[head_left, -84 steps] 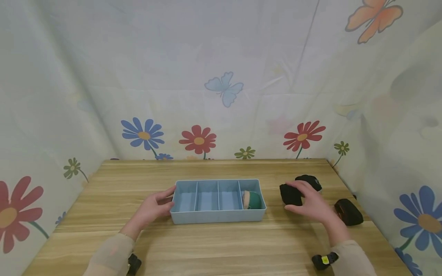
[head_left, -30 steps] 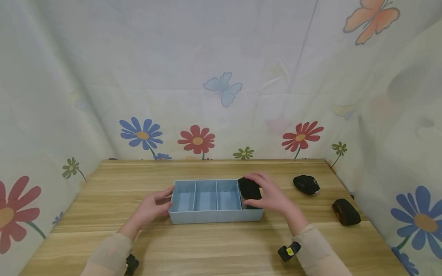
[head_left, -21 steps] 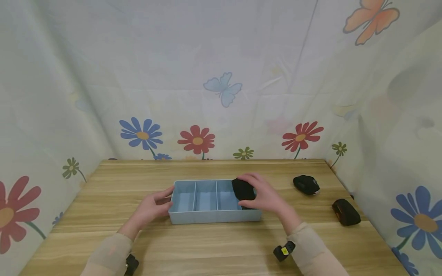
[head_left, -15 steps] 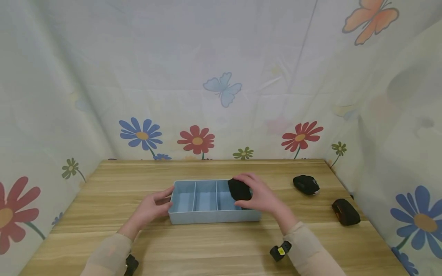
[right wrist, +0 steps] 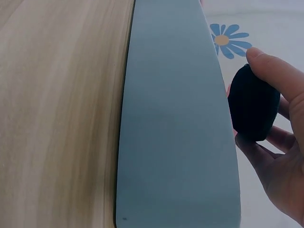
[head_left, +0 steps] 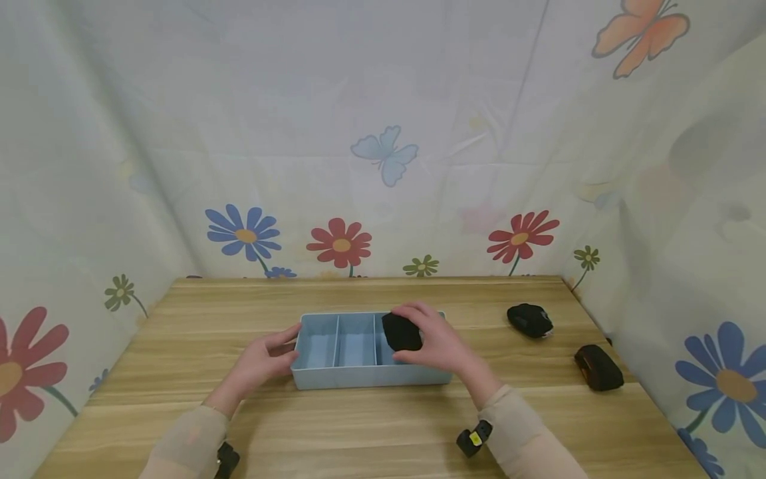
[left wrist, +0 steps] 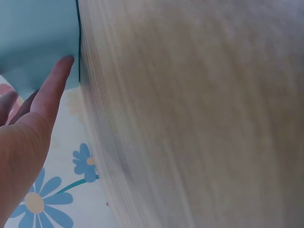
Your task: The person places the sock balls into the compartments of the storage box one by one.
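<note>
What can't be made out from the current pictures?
Head view: what the blue tray holds at its right end, covered by the right hand.
Head view: any lettering on the farther loose black item, too small.
Left wrist view: part of the left hand, cut off by the left edge.
Right wrist view: the tray's inside, hidden by its side wall.

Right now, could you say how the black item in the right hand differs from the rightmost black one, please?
The right hand grips the held item; the rightmost item lies on the table. The held item shows black; the rightmost item shows brown too. Both look dark.
</note>
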Demonstrator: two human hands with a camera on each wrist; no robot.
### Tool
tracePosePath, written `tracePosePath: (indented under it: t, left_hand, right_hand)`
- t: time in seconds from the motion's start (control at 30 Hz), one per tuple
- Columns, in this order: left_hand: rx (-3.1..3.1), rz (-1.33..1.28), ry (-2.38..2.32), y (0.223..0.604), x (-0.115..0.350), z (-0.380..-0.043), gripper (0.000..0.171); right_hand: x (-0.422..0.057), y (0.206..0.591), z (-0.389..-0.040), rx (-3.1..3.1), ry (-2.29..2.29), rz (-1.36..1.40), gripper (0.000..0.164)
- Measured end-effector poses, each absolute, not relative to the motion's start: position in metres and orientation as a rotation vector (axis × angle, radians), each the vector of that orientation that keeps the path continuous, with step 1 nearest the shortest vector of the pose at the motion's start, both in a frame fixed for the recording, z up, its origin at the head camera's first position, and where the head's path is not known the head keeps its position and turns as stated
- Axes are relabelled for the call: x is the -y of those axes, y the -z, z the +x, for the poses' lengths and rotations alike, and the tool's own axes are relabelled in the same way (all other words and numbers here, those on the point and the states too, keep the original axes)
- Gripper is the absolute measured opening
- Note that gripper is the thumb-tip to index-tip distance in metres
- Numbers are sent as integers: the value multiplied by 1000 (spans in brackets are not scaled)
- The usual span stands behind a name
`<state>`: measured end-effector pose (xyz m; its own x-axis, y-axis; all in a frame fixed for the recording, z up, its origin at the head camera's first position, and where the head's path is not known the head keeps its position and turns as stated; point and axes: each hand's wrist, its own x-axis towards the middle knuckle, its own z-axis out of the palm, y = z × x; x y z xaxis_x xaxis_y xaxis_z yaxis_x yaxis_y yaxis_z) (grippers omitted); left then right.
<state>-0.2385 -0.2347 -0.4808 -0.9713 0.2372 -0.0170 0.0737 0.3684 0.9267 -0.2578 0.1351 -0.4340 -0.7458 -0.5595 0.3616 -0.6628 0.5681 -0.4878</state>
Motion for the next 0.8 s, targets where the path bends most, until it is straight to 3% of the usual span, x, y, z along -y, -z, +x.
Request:
tracePosePath:
  t: [0.8]
  left_hand:
    - [-2439,316,-1706,477,235,-236,62]
  right_hand:
    - [-113,440,-259,2753,-805,843,75]
